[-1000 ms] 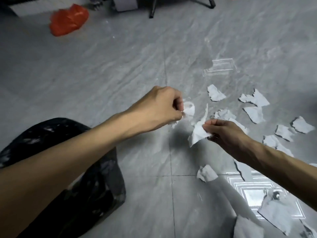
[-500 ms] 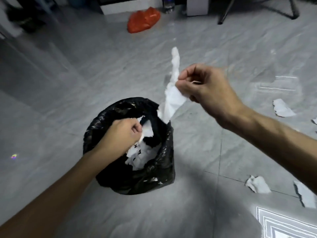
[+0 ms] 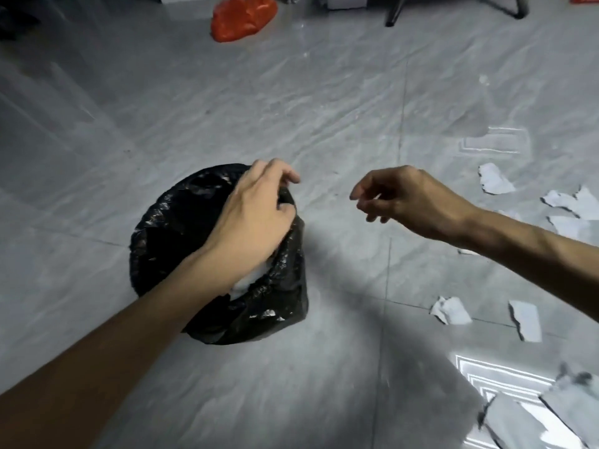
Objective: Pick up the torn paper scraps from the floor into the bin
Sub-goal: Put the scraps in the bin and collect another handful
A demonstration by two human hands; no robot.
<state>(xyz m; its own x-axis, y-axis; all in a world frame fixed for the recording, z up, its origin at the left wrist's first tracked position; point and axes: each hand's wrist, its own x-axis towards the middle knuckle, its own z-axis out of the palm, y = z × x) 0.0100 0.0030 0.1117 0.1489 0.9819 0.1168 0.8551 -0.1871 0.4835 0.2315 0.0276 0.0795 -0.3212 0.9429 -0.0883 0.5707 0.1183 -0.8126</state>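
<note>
The bin (image 3: 181, 222), lined with a black plastic bag, stands on the grey tiled floor left of centre. My left hand (image 3: 256, 212) rests over its right rim, fingers curled on the bag's edge. A little white paper (image 3: 249, 281) shows inside the bin below my wrist. My right hand (image 3: 405, 199) hovers to the right of the bin, fingers loosely apart and holding nothing. Several torn white paper scraps lie on the floor at the right, among them one (image 3: 494, 179) far right, one (image 3: 450, 310) nearer and one (image 3: 526, 320) beside it.
An orange plastic bag (image 3: 243, 17) lies at the top of the floor. Dark furniture legs (image 3: 393, 12) stand at the top right. Bright window reflections (image 3: 505, 384) mark the tiles at the lower right, with more scraps there.
My right hand has let go of the long paper strip and now hangs with nothing in it beside the bin. My left hand rose from inside the bin to its right rim.
</note>
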